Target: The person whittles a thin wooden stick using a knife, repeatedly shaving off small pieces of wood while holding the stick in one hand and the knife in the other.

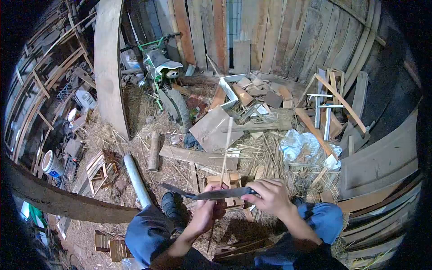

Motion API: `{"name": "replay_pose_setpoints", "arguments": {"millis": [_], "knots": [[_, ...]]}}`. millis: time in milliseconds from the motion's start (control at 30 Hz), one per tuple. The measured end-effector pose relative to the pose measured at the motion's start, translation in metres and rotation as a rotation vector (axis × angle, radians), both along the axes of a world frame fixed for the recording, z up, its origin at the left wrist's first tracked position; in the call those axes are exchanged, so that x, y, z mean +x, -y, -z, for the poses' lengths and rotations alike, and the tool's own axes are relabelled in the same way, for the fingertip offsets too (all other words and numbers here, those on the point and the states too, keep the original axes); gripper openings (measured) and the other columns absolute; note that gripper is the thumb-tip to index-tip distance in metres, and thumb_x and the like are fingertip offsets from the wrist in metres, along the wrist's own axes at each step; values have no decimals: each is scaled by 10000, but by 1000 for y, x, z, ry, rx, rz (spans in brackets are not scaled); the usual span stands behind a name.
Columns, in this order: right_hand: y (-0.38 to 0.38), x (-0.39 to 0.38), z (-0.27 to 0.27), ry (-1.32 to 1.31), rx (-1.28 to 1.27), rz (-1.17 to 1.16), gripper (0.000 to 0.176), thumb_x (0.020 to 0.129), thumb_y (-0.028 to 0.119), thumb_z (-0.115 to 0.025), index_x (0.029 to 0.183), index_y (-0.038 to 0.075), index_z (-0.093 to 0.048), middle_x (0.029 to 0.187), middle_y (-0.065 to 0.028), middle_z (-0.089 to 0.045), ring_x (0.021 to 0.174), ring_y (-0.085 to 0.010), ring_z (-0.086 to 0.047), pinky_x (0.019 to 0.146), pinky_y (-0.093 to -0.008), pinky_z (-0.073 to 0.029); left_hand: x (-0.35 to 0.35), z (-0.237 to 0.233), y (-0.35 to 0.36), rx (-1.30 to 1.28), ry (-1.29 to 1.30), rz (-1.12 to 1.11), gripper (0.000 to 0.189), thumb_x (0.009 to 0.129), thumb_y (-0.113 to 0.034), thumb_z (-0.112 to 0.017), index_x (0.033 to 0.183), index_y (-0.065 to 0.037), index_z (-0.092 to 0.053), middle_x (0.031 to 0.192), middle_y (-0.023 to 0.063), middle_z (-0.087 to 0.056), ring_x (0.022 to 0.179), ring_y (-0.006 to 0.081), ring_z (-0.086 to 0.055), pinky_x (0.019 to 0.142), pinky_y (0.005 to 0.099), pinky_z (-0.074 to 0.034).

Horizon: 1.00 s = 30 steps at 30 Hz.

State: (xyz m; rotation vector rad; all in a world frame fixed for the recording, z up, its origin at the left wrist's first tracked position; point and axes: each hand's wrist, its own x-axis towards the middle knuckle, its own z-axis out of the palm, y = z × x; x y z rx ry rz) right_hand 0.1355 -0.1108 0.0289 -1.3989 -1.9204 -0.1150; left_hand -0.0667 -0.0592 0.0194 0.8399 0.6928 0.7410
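My right hand (272, 196) is wrapped round the black handle of a long dark-bladed knife (220, 194). The blade points left and crosses in front of a thin pale wooden stick (227, 150). Closed on that stick just below the blade is my left hand (206, 213). The stick stands nearly upright in view, its upper end reaching toward the scrap pile and its lower end passing down between my knees. Behind the blade, a small wooden block or stool (227, 179) sits on the straw-covered ground.
Scrap boards (218, 129) and split sticks (265, 157) litter the floor ahead. A green-and-white motorbike (162, 67) leans near the plank wall. To the left lie a grey pipe (137, 179) and a white bucket (52, 164). A crumpled plastic sheet (302, 145) rests at right.
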Motion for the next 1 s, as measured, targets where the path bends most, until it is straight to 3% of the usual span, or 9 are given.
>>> {"name": "replay_pose_setpoints", "arguments": {"millis": [67,167,200,500,700,833,1000], "knots": [[-6,-4,-1,-20,17,3,343,746,375,-720,809,51,-627,718,-75,-659,603,-213,-651,520,-301,-499,4,-1,2,12,-15,42,156,975,-267,-446,1027,-123,-480,629,-35,-396,477,52,-318,419,215,-235],[-11,-9,-7,-31,38,7,343,743,368,-723,833,53,-622,744,-80,-664,607,-227,-651,527,-315,-499,9,-2,4,16,-43,84,219,962,-260,-468,854,-74,-505,629,-28,-415,488,63,-336,433,232,-251],[-12,-11,-11,-31,28,15,342,743,366,-724,842,55,-622,745,-81,-664,608,-229,-651,527,-317,-498,10,-9,4,122,-113,99,291,971,-282,-459,775,-69,-497,626,-32,-418,489,66,-349,434,233,-260],[-17,-11,-15,-34,57,56,333,756,346,-713,886,54,-619,769,-69,-668,634,-233,-651,534,-321,-492,11,4,1,287,-137,33,240,977,-246,-480,990,-16,-547,671,-13,-505,534,35,-415,455,207,-321],[-18,-14,-9,-37,37,12,321,745,338,-723,875,60,-626,790,-67,-674,641,-227,-655,534,-315,-492,4,10,6,355,-275,67,254,983,-237,-467,953,0,-554,636,-35,-484,527,23,-401,452,204,-321],[-17,-12,-8,-50,48,-1,306,751,337,-721,846,57,-643,757,-67,-675,626,-224,-660,515,-306,-491,0,11,9,589,-380,16,243,985,-216,-462,941,0,-564,608,-47,-439,526,15,-364,447,209,-288],[-15,0,-9,-137,48,5,300,764,329,-717,834,42,-668,675,-60,-657,552,-183,-631,481,-299,-477,-5,0,11,523,-448,30,219,988,-199,-449,892,-20,-530,588,-51,-394,517,21,-339,443,217,-273]]}}
